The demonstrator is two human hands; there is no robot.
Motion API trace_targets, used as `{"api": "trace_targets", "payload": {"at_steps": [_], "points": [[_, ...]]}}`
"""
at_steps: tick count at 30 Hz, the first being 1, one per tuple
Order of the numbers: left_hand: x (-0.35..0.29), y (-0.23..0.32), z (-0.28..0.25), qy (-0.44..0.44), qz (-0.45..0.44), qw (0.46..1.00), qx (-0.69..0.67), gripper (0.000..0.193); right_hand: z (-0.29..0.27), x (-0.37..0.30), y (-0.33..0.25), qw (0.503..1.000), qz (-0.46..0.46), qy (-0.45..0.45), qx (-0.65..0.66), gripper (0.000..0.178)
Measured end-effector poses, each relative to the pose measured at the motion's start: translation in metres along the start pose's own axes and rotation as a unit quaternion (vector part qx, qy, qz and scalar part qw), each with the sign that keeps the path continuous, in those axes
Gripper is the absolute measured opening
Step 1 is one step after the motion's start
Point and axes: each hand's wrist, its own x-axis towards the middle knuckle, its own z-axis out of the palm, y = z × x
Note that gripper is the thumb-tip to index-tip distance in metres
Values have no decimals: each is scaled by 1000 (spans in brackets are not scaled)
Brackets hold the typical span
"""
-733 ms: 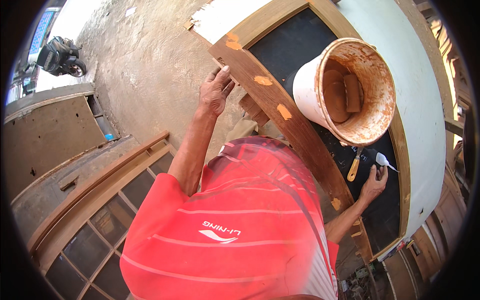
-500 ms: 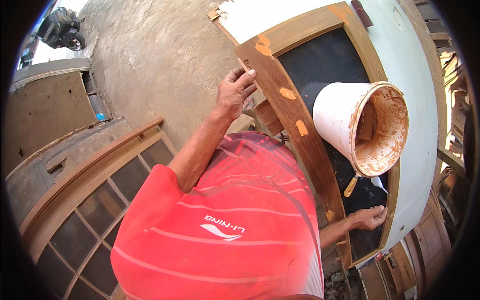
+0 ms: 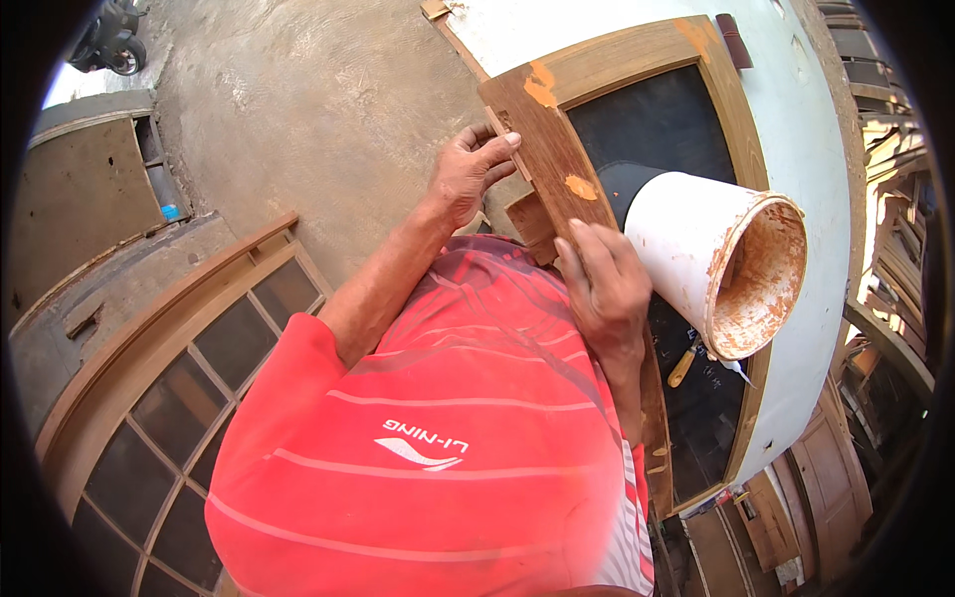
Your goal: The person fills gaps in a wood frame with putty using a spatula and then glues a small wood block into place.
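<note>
While my left hand (image 3: pixel 464 181) pinches a wood strip (image 3: pixel 494 120), I can't tell if my right hand (image 3: pixel 613 287) is closed.

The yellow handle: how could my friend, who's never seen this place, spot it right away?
Find the wooden frame with the dark panel, at the picture's right of the red shirt. On it is a white bucket; look just below that, left of its rim. The handle there is yellow and stubby, unlike the thin white nozzle beside it.
</note>
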Motion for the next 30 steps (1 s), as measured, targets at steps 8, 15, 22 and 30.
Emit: {"api": "trace_targets", "payload": {"at_steps": [8,15,22,30], "points": [[1,3,-7,7,6,999,47,55,79,13,35,997,-39,-31,-66,35],[-2,8,-3,-11,1,997,73,56,90,11,45,993,-59,6,-99,28],[-4,6,-7,-33,16,998,55,51,89,13,43,992,-70,-6,-106,28],[-3,8,-7,-28,13,997,74,46,92,11,41,987,-82,2,-137,29]]}}
